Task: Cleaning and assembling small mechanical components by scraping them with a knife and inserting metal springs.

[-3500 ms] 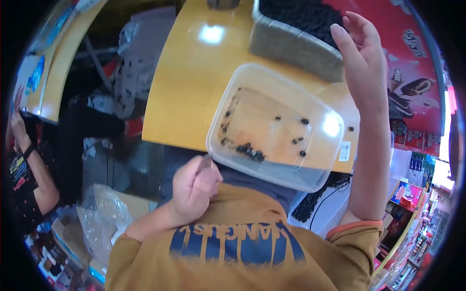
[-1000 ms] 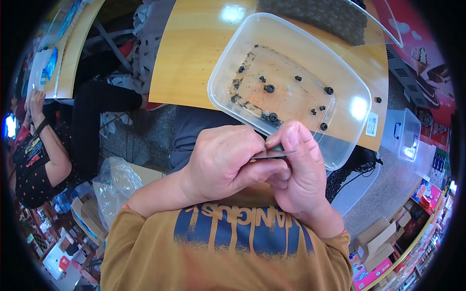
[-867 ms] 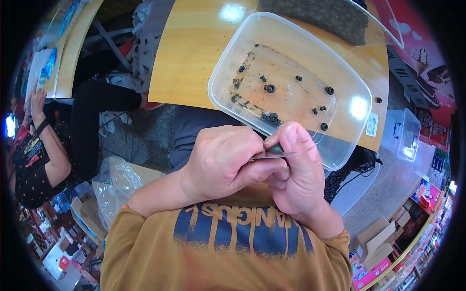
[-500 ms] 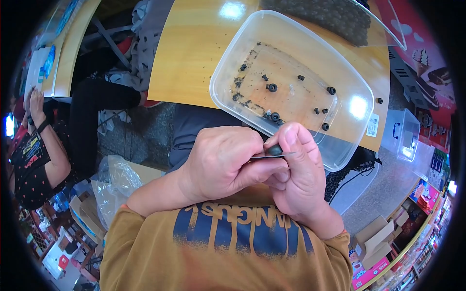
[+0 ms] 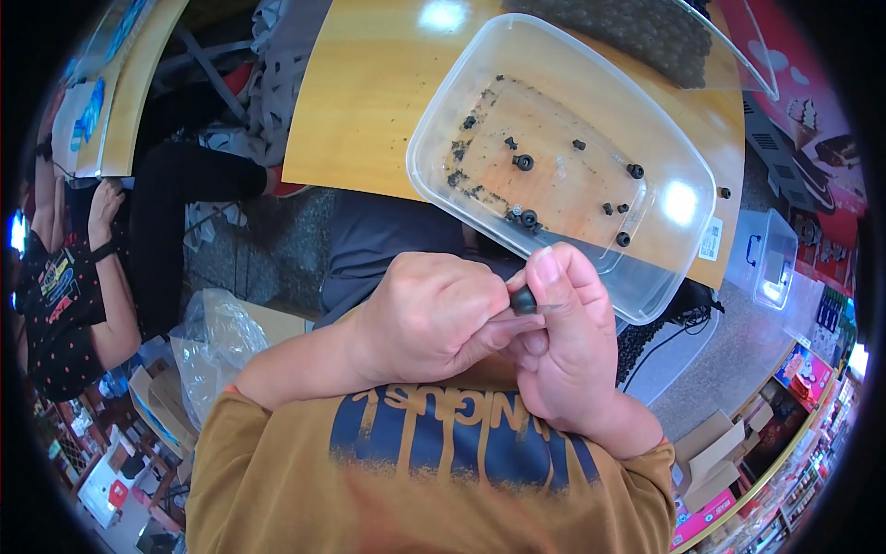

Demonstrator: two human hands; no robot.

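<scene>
My left hand [image 5: 420, 314] is closed in a fist with the thumb pressed forward. It grips a thin, flat, blade-like strip [image 5: 553, 307], of which only a faint end shows. My right hand [image 5: 572, 342] pinches a small, dark, rounded part [image 5: 523, 299] between thumb and fingers, and the strip lies against or just beside it. The two hands meet in front of my chest, over the near edge of a clear plastic tub [image 5: 420, 138]. Inside the tub lie several small black parts [image 5: 523, 162] and dark crumbs.
The tub stands on a wooden table [image 5: 346, 102]. A clear container of dark round pieces [image 5: 628, 42] is at the back, and one black part [image 5: 724, 193] lies right of the tub. Another person [image 5: 78, 286] sits at left. Cardboard boxes [image 5: 715, 457] stand at lower right.
The rounded part has turned between my fingers and shows more of its side. The strip has tilted and shows less. The left fist has shifted slightly; the other person's hands have moved.
</scene>
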